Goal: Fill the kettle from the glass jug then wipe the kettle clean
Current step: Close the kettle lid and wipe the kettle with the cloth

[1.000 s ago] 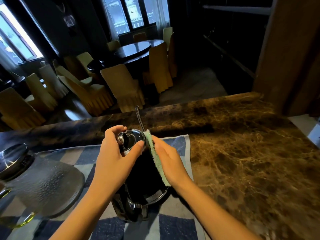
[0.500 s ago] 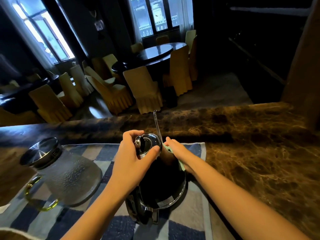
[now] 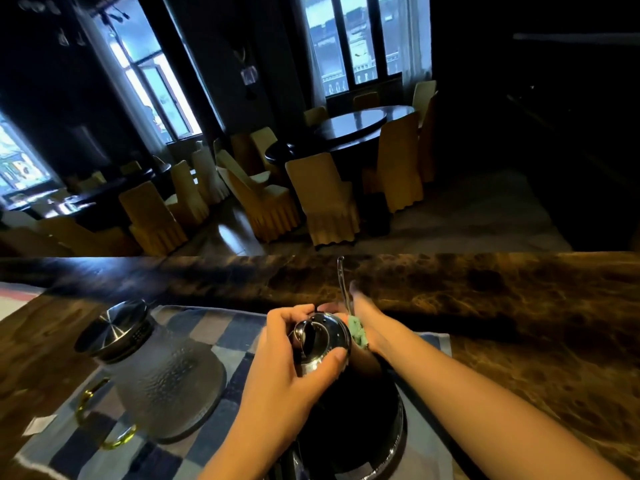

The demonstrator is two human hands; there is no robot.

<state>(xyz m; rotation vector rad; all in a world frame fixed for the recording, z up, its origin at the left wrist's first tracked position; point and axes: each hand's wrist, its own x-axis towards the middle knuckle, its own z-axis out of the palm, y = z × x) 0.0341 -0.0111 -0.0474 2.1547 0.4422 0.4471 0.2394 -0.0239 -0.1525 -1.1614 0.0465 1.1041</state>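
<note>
A dark kettle [image 3: 360, 410] with a shiny metal lid [image 3: 322, 336] and a thin curved spout [image 3: 343, 282] stands on a blue checked cloth [image 3: 221, 330]. My left hand [image 3: 287, 372] grips the lid from the left, thumb on its near edge. My right hand [image 3: 367, 317] presses a green wiping cloth [image 3: 358, 336] against the far right side of the kettle's top, beside the spout's base. The textured glass jug [image 3: 162, 379], with a metal lid and a yellow-green handle, stands to the left, apart from both hands.
The checked cloth lies on a brown marble counter [image 3: 519, 341] that stretches to the right. A small white slip [image 3: 38, 424] lies on the counter at the left. Beyond the counter's far edge is a dim dining room with covered chairs [image 3: 322, 199] and dark tables.
My right hand has slid the green cloth from the kettle's near right side up and around toward the spout. The view has tilted up and left, bringing the whole jug into sight.
</note>
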